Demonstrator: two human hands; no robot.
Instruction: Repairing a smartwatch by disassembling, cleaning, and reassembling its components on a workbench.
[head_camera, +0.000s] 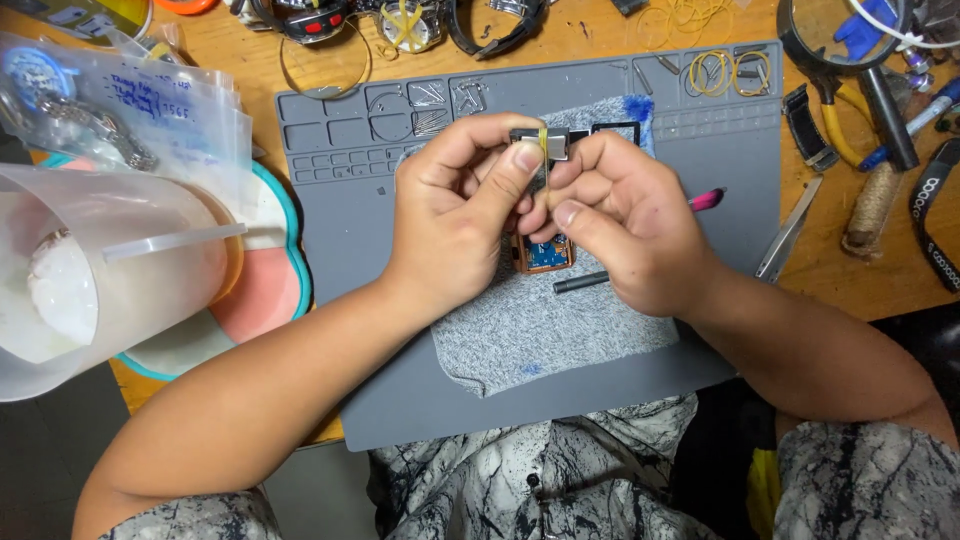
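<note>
Both hands work over the grey cloth on the grey repair mat. Left hand and right hand pinch a small metal watch part wrapped by a yellow rubber band, at twelve o'clock of the fingers. Best held steady, with light pressure. A small orange-edged watch module lies below at six o'clock.

Stack of clear plastic zip bags seen left of grey work mat, fanned over one another, blue handwriting on white label panels; metal watch bracelet visible inside top bag. Small black-framed screen lying on mat, near its upper middle, partly hidden by fingers
</note>
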